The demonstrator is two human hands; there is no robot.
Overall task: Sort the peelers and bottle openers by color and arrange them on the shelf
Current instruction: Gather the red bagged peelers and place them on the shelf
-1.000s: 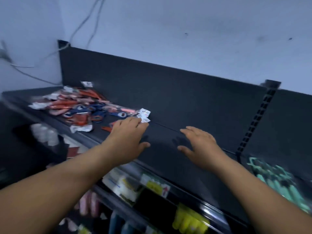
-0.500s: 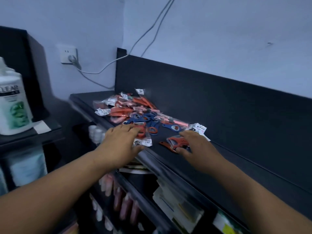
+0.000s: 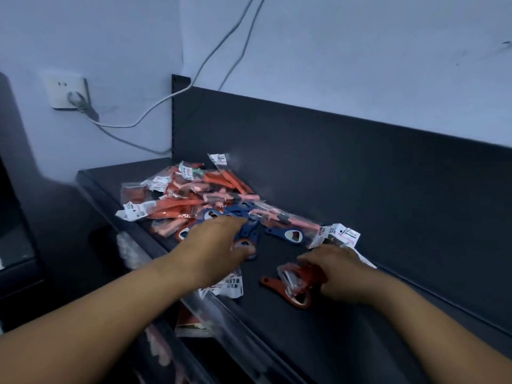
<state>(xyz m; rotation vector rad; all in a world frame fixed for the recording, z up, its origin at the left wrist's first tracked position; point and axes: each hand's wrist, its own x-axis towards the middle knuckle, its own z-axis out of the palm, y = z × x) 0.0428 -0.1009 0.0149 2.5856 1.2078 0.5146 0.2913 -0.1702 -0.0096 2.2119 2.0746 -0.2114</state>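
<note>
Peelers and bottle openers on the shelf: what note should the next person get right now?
Left hand lies over blue plastic bottle openers; grip unclear.
Right hand grips a red tool in a clear bag, above a flat red bottle opener.
The mixed orange, pink and blue pile sits on the black metal shelf.
Nothing sorted yet; all colours left to group.

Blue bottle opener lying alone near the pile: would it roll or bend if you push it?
The flat blue plastic bottle opener probably slides, not rolls: it lies flat on the dark shelf. It looks stiff, its handle straight. Being thin, likely light.
</note>
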